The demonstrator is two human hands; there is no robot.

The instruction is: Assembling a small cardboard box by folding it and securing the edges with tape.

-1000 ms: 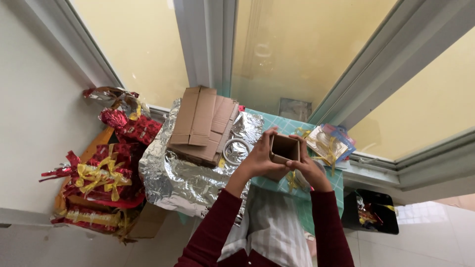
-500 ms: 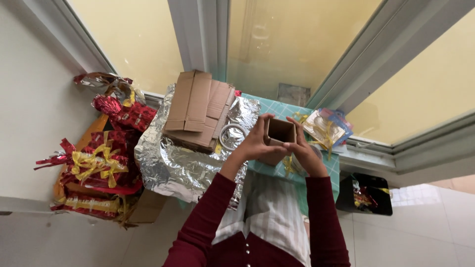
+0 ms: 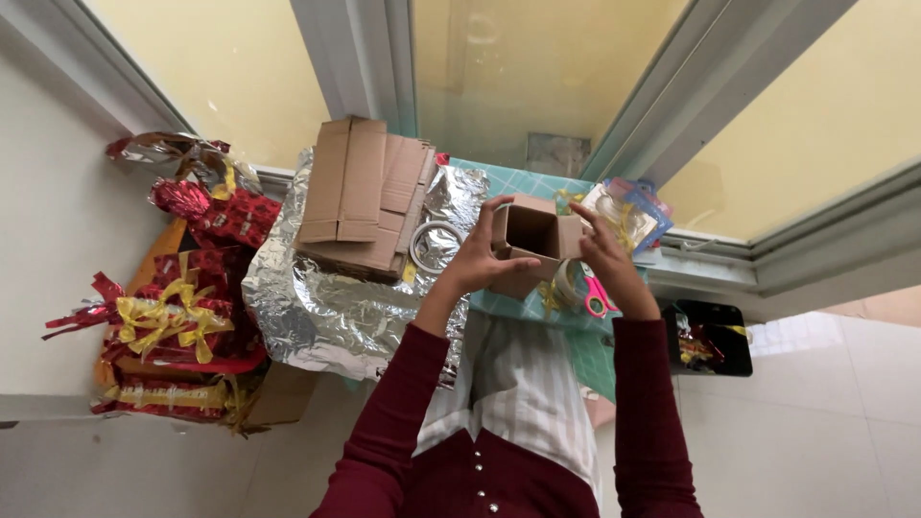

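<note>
A person in dark red sleeves is holding a small open cardboard box (image 3: pixel 531 237) up at the centre of the frame, its square opening facing the camera. The left hand (image 3: pixel 477 261) is wrapping around the box's left side, thumb stretching along the lower edge and fingers curling up behind the left wall. The right hand (image 3: pixel 606 259) is pressing against the right side, one finger pointing up along the right flap, the rest bent behind it. Both hands are closing on the box, so it is sitting squeezed between the two palms, lifted clear of the teal cutting mat (image 3: pixel 523 182) beneath it.

The hold looks light to me. The walls are thin card and the flaps are standing loose, so a harder squeeze from either side could be buckling a wall or folding the box out of square. If one hand lets go, the box could be tipping out of the other and dropping onto the clutter below: a roll of clear tape (image 3: pixel 433 246), pink-handled scissors (image 3: pixel 599 296), and crinkled silver foil (image 3: pixel 331 305) spreading across the left centre.

Flattened cardboard sheets (image 3: pixel 360 197) are lying on the foil toward the upper middle. A heap of red foil packages with yellow bows (image 3: pixel 173 312) is filling the left side of the frame, and a black tray (image 3: pixel 711 336) is sitting at the lower right.
</note>
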